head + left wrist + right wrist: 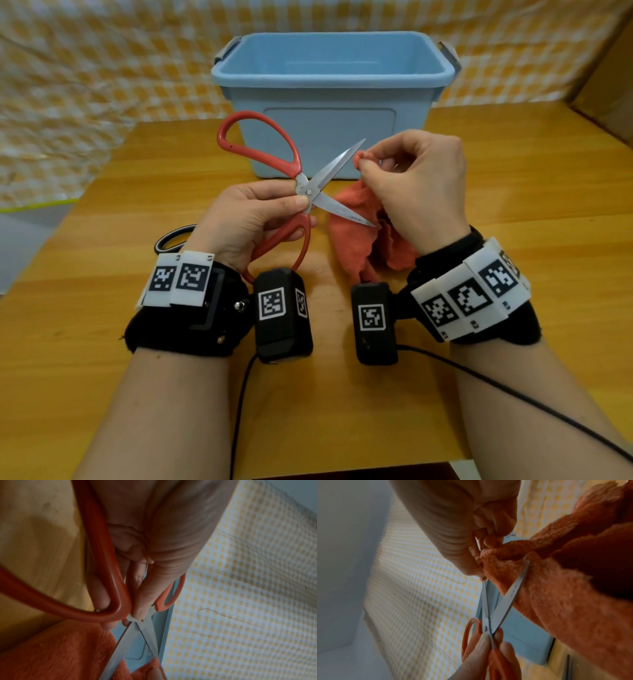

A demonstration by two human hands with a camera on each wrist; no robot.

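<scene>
Scissors (303, 190): red loop handles, steel blades standing open in a V, pointing right; left grip (250, 219) pinching them at the pivot, above the desk (513, 240). Orange terry cloth (356, 219): crumpled, hanging from right grip (418, 185), its bunched top edge lying between the blades
</scene>
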